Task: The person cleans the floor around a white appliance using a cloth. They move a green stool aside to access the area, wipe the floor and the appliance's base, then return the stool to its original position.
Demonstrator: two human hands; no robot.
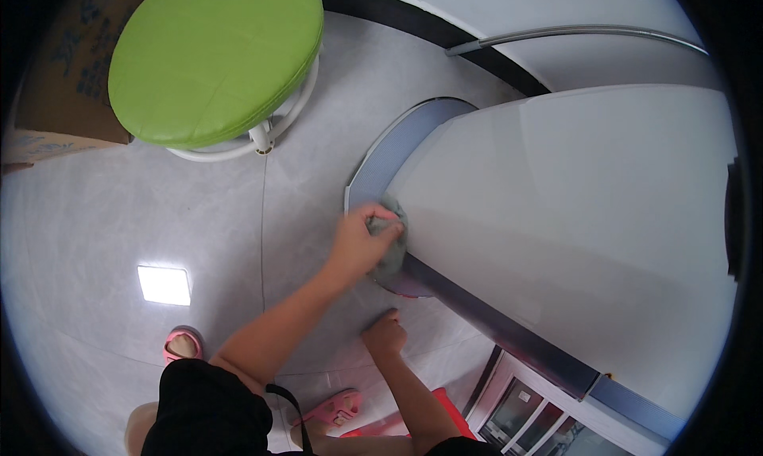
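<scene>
My left hand (359,245) is closed on a crumpled grey-green cloth (389,257). It presses the cloth against the lower edge of a tall white rounded cabinet (556,194), just where the body meets its blue-grey curved base (413,138). A dark strip (501,321) runs along the cabinet's near side from beside the cloth. My right hand (385,333) hangs a little nearer to me, apart from the cabinet, with its fingers curled in and no object showing in it.
A round green stool (218,54) with a white frame stands at the far left, beside a cardboard box (75,74). A metal hose (588,31) runs along the wall. My pink sandals (334,408) rest on grey tiles. Something red (453,412) and a glass-paned frame (540,412) are near right.
</scene>
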